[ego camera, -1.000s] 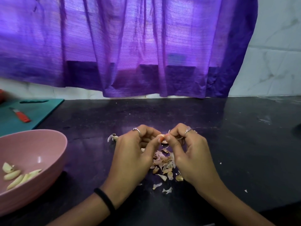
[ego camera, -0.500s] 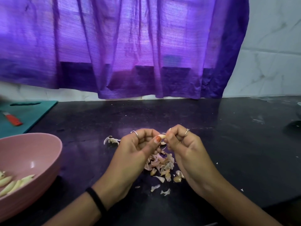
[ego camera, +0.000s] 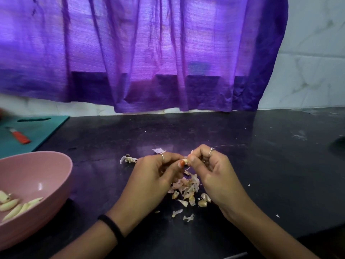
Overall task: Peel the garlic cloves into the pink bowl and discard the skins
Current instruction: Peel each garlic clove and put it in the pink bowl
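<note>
Mostly hidden garlic clove [ego camera: 185, 160] between hands.

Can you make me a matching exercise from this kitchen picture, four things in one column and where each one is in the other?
Things:
1. peeled cloves
2. knife
3. skins
4. garlic clove

Places:
A. on the teal cutting board
B. pinched between both hands
C. in the pink bowl
D. piled on the black counter

Pairs: 1-C, 2-A, 3-D, 4-B
</note>
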`<state>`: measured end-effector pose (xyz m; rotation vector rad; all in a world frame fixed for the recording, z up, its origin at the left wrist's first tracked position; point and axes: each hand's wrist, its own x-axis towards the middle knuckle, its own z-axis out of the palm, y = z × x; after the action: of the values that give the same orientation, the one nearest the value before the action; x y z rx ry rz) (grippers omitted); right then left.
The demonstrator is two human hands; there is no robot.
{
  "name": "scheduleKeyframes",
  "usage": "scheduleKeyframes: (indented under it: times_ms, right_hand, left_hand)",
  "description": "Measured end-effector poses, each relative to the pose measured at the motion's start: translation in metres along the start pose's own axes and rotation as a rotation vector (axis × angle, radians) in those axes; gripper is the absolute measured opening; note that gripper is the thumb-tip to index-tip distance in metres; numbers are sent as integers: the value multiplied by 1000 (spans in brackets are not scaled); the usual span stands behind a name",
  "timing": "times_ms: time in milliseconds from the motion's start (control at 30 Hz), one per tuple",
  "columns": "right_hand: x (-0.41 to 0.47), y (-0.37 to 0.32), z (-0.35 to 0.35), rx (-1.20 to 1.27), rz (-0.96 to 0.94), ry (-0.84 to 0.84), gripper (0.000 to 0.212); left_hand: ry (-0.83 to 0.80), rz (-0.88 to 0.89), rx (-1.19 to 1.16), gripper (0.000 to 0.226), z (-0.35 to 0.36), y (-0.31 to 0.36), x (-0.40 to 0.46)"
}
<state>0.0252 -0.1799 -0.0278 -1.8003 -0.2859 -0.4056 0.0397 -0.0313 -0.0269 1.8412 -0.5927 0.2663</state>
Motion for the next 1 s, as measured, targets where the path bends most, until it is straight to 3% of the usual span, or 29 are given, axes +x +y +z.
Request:
scheduleKeyframes:
  times_ms: [233, 400, 567, 733, 833, 1000]
  right_hand:
    - [2, 2, 5, -260, -237, 222, 19]
    - [3, 1, 10, -222, -226, 239, 19]
    - [1, 1, 11, -234, -236, 204, 19]
    - [-5, -6, 12, -64, -119, 140, 20]
    - [-6, -6, 11, 56, -8, 130, 20]
    - [-7, -10, 10, 125, 64, 116, 20]
  left_hand:
    - [64, -108, -192, 8, 12, 7, 2]
    - [226, 133, 139, 7, 11, 7, 2]
    - [272, 362, 402, 6, 6, -1, 5]
    - [229, 526, 641, 10, -1, -6, 3]
    - [144, 613, 730, 24, -4, -9, 4]
    - [14, 603, 774, 38, -5, -14, 5]
